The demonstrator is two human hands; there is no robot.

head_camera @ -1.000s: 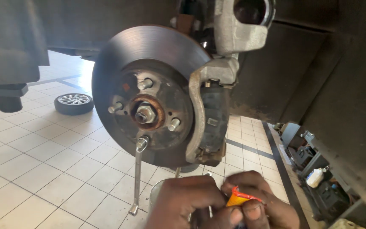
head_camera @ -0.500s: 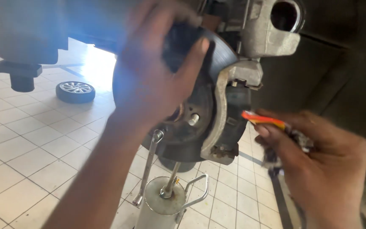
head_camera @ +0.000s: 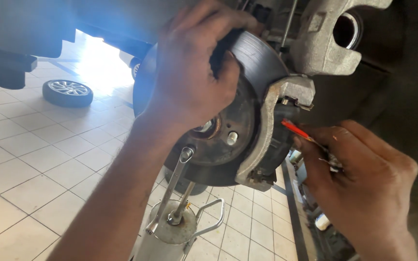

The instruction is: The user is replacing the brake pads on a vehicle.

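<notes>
At the centre of the head view, a steel brake disc (head_camera: pixel 247 121) is mounted upright on a raised car's hub, gripped at its twelve o'clock edge by the left hand (head_camera: pixel 194 72), fingers clamped over the rim; it is judged heavy, rigid and possibly greasy, best held by the outer edge. At four o'clock, the right hand (head_camera: pixel 364 183) is closed around a red-tipped tool (head_camera: pixel 296 130), its tip touching the grey bracket (head_camera: pixel 272 125). Half a second earlier, that tool was held clear of the bracket.
</notes>
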